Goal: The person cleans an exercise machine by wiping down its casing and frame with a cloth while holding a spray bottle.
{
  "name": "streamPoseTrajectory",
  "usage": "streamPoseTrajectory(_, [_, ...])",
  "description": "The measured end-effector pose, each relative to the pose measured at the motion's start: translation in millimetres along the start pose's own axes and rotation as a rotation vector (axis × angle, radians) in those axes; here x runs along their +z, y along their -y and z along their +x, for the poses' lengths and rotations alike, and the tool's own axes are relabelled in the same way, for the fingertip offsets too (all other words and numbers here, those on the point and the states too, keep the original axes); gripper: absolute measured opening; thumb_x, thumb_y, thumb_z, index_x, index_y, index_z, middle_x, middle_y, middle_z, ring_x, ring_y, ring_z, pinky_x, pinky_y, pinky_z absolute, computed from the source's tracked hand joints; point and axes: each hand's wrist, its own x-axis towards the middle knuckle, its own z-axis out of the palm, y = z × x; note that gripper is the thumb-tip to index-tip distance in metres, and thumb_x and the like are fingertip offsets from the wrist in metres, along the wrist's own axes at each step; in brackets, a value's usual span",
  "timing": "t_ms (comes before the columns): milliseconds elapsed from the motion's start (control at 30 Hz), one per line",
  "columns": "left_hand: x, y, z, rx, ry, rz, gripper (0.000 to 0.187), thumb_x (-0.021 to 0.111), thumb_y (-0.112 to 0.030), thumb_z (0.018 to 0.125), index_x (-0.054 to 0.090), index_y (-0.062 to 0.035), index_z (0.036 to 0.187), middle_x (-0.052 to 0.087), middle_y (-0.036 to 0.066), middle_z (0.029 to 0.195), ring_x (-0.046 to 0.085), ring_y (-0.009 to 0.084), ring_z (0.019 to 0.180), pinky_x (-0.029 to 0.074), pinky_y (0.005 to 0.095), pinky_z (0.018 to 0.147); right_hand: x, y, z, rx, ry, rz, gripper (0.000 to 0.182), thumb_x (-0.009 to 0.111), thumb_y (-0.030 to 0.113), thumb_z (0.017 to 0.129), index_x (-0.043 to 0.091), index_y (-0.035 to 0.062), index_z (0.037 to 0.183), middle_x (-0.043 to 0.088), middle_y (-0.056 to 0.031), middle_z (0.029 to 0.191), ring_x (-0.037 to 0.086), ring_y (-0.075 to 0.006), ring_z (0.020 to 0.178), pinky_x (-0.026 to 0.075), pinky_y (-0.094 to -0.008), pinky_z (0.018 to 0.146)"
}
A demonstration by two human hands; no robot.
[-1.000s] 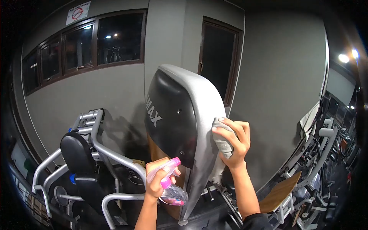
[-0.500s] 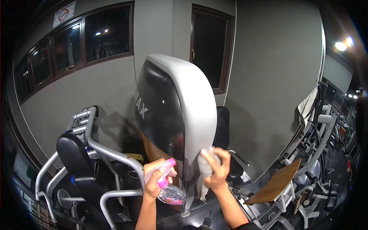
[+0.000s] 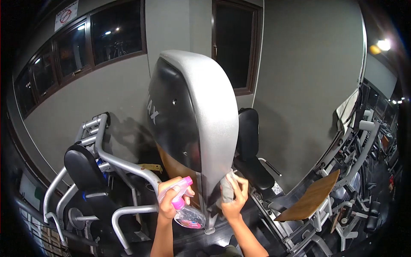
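Note:
My left hand [image 3: 168, 200] grips a clear spray bottle [image 3: 189, 217] with a pink trigger head, in front of the lower part of a tall machine. Its rounded silver frame [image 3: 216, 103] has a dark side panel [image 3: 173, 115] with pale lettering. My right hand [image 3: 235, 198] is closed on a grey cloth [image 3: 227, 190], which lies against the right edge of the silver frame near its narrow lower end.
A silver tube machine with a black pad [image 3: 85, 171] stands on the left. Behind the silver frame is a black seat [image 3: 254, 171]. A wooden board [image 3: 310, 197] and more gym equipment are on the right.
The view has shifted, with the black seat showing more. My right hand and the cloth have moved slightly left; the cloth looks more bunched and no longer hangs down. The bottle is still held.

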Motion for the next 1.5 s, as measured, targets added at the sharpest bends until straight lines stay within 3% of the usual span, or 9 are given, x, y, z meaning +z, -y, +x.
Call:
streamPoseTrajectory(267, [11.7,0.1,1.4,0.081,-0.118,0.036,0.052,0.045,-0.039,0.089,0.063,0.0101,0.082,0.062,0.02,0.069,0.059,0.0226,0.05,0.05,0.0309,0.049,7.7,44.0,96.7,-0.31,-0.07,-0.044,0.063,0.07,0.0,0.054,0.076,0.0145,0.115,0.061,-0.0095,0.109,0.058,-0.0298,0.095,0.049,-0.0386,0.084])
streamPoseTrajectory(467, [2.1,-4.8,-10.0,0.08,-0.154,0.059,0.052,0.045,-0.039,0.089,0.062,0.0097,0.08,0.062,0.02,0.069,0.059,0.0214,0.05,0.05,0.0302,0.049,10.0,17.2,31.1,-0.527,0.121,-0.125,0.063,0.077,0.008,0.051,0.078,0.0302,0.11,0.055,0.0029,0.105,0.054,-0.0202,0.081,0.05,-0.0277,0.059])
streamPoseTrajectory(600, [-0.8,-12.1,-15.7,0.045,-0.121,0.146,0.051,0.046,-0.038,0.087,0.062,0.0097,0.079,0.062,0.019,0.068,0.059,0.0199,0.05,0.05,0.0289,0.05,3.4,19.8,35.2,-0.541,0.192,-0.175,0.061,0.079,0.008,0.054,0.077,0.0325,0.11,0.052,0.0009,0.1,0.055,-0.0194,0.08,0.05,-0.0264,0.057])
streamPoseTrajectory(867, [-2.6,-4.9,-23.6,0.074,-0.068,0.044,0.045,0.048,-0.031,0.09,0.065,0.0094,0.084,0.065,0.016,0.076,0.06,0.0169,0.055,0.047,0.0264,0.053,19.1,66.6,81.6,-0.466,0.038,-0.164,0.066,0.081,0.008,0.052,0.076,0.0315,0.114,0.049,-0.0024,0.104,0.056,-0.0226,0.085,0.05,-0.0325,0.064])
streamPoseTrajectory(1033, [-11.0,-5.4,-33.3,0.05,-0.083,0.051,0.044,0.049,-0.031,0.09,0.066,0.0093,0.082,0.065,0.016,0.076,0.061,0.0165,0.055,0.047,0.0255,0.052,5.2,5.3,-11.1,-0.415,0.333,-0.291,0.07,0.077,0.006,0.055,0.073,0.0382,0.117,0.047,0.001,0.099,0.052,-0.0198,0.084,0.048,-0.0268,0.054])
streamPoseTrajectory(1133, [-18.3,-4.9,-39.2,0.044,-0.094,0.063,0.044,0.049,-0.031,0.089,0.066,0.0096,0.083,0.065,0.016,0.076,0.061,0.0163,0.055,0.047,0.0255,0.052,-1.4,9.1,-7.4,-0.396,0.353,-0.274,0.072,0.076,0.001,0.053,0.074,0.0371,0.116,0.047,-0.0003,0.099,0.053,-0.0206,0.086,0.05,-0.0278,0.057])
streamPoseTrajectory(1233, [-19.5,-4.4,-40.3,0.046,-0.079,0.062,0.044,0.049,-0.03,0.089,0.066,0.0097,0.083,0.065,0.016,0.076,0.062,0.0163,0.055,0.047,0.0254,0.052,-1.5,24.9,36.5,-0.396,0.149,-0.227,0.072,0.078,0.001,0.049,0.075,0.032,0.114,0.049,-0.0048,0.102,0.055,-0.0255,0.092,0.05,-0.0369,0.077])
streamPoseTrajectory(1333, [-18.3,-4.6,-40.9,0.024,-0.076,0.059,0.044,0.05,-0.031,0.089,0.066,0.0095,0.083,0.065,0.016,0.076,0.062,0.0165,0.055,0.047,0.0253,0.052,7.9,33.4,68.6,-0.175,-0.063,-0.067,0.054,0.078,0.002,0.06,0.077,0.0213,0.11,0.051,-0.0094,0.108,0.054,-0.0281,0.1,0.047,-0.0392,0.084])
streamPoseTrajectory(1500, [-17.2,2.1,-42.2,0.002,-0.069,0.041,0.044,0.05,-0.032,0.09,0.066,0.0084,0.082,0.065,0.015,0.075,0.061,0.0165,0.055,0.047,0.0252,0.053,12.0,3.9,9.4,-0.162,-0.024,-0.037,0.048,0.074,0.005,0.065,0.076,0.0162,0.111,0.052,-0.0118,0.112,0.053,-0.0308,0.107,0.045,-0.0402,0.093])
